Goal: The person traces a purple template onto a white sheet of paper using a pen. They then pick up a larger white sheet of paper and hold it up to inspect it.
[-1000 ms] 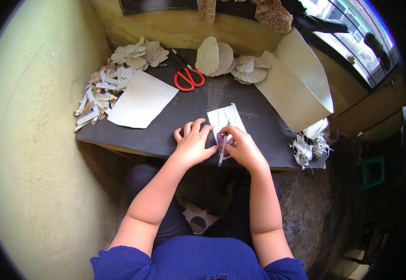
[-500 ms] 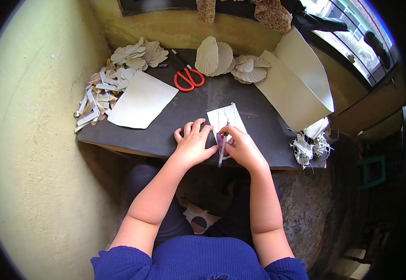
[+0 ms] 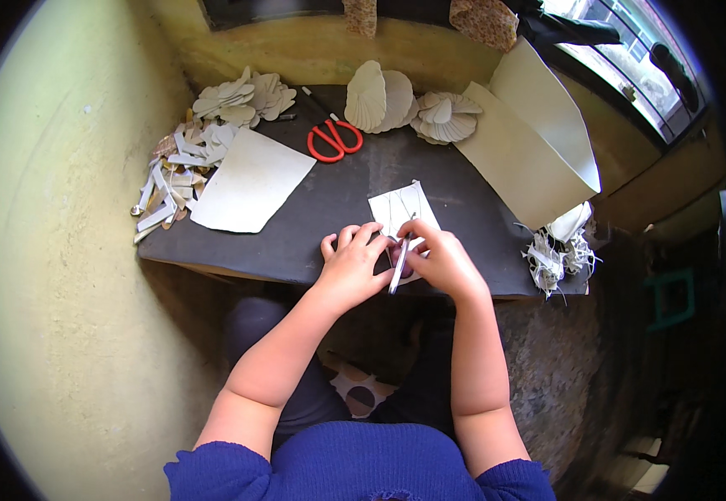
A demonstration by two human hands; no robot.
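A small white sheet point(image 3: 411, 204) with curved pen lines on it lies near the table's front edge. My right hand point(image 3: 449, 263) grips a clear pen point(image 3: 399, 265) over it, the pen tilted across the sheet's lower part. Under my fingers shows a small dark purplish rounded piece point(image 3: 405, 261), lying on the sheet; its kind is hard to tell. My left hand point(image 3: 351, 263) rests at the sheet's left side, fingers apart, with its index finger and thumb reaching the edge of the purplish piece.
Red-handled scissors point(image 3: 335, 140) lie behind a larger white sheet point(image 3: 254, 179). Cut strips point(image 3: 162, 192) and petal-shaped pieces point(image 3: 242, 96) are heaped at left. Fan-ribbed pieces point(image 3: 367, 96) stand at the back. A curled sheet point(image 3: 517, 159) and white shreds point(image 3: 551, 259) sit at right.
My right hand has shifted slightly right, and the pen now leans more. My left hand has moved a little to the right, its fingers more bent.
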